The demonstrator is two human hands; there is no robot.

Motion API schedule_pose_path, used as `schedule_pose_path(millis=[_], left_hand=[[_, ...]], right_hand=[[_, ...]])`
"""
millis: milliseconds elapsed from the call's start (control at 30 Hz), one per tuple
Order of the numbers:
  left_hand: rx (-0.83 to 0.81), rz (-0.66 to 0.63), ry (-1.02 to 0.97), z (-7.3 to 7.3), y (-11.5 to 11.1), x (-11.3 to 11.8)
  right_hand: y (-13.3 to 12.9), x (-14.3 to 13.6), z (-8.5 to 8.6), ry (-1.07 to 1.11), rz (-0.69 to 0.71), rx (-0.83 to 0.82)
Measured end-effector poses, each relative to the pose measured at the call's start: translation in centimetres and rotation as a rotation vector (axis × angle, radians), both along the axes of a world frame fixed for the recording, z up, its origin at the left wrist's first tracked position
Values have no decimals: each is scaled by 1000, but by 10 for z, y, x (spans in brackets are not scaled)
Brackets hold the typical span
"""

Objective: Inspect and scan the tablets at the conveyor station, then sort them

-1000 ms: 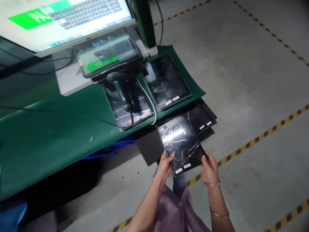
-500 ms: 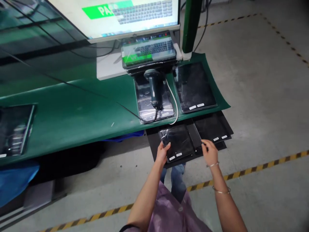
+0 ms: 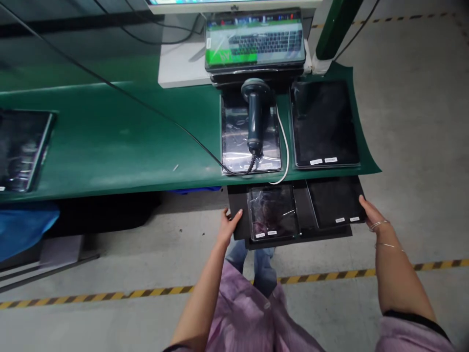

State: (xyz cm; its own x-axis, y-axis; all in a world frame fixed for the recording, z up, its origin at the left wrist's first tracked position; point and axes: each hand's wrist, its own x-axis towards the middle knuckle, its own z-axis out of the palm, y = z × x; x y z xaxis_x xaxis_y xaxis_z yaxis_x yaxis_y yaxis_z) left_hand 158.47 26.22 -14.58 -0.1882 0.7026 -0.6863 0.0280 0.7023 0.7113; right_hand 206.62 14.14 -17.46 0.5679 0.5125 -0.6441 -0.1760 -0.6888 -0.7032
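A black board [image 3: 238, 200] juts out from under the table's front edge, with another dark sheet [image 3: 326, 237] showing beneath it. Two tablets with white labels lie on the board: a film-wrapped left tablet [image 3: 274, 210] and a right tablet [image 3: 333, 200]. My left hand [image 3: 229, 228] grips the board's left edge, thumb on top and fingers underneath. At the opposite side my right hand [image 3: 373, 213] is closed on the board's right edge, beside the right tablet; its fingers below are hidden.
On the green table mat [image 3: 146, 142], a barcode scanner [image 3: 254, 115] rests on a wrapped tablet [image 3: 230, 142], near a white cable [image 3: 284, 142]. Another tablet [image 3: 326, 127] lies to the right. A lit tablet [image 3: 262, 41] stands behind, beside a green post [image 3: 337, 29].
My left hand has shifted from the left tablet to the board's left edge. My right hand has moved right, from between the tablets to the board's right edge. The view has tilted down.
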Motion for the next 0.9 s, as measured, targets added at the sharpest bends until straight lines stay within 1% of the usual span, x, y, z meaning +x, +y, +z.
schedule_pose_path(millis=[67,133,233,300,367,433,500,567,667,733,833,900], left_hand=[[-100,-30,-86,-9,1,-2],[-155,-33,-128,-12,1,-1],[-137,-6,-120,-8,-5,-2],[-123,1,-99,-3,-15,-6],[-136,-2,-62,1,-27,-12],[-153,-9,-16,1,-39,-17],[-143,-24,23,-3,-46,-20],[-98,-48,50,-8,-46,-21],[4,-108,104,-10,-39,-20],[41,-137,119,-8,-36,-19],[58,-143,111,-3,-32,-18],[94,-144,121,1,-29,-18]], right_hand=[[1,-4,-2,74,-53,16],[-2,-8,1,47,-88,95],[-17,-13,6,-75,-112,281],[-35,-19,7,-143,-105,329],[-55,-26,1,-170,-98,310],[-69,-33,-7,-168,-130,279],[-75,-37,-14,-174,-156,264],[-73,-37,-16,-254,-131,241],[-66,-36,-6,-416,-2,143],[-66,-38,4,-453,54,95],[-76,-50,13,-490,74,57],[-83,-59,12,-530,51,37]])
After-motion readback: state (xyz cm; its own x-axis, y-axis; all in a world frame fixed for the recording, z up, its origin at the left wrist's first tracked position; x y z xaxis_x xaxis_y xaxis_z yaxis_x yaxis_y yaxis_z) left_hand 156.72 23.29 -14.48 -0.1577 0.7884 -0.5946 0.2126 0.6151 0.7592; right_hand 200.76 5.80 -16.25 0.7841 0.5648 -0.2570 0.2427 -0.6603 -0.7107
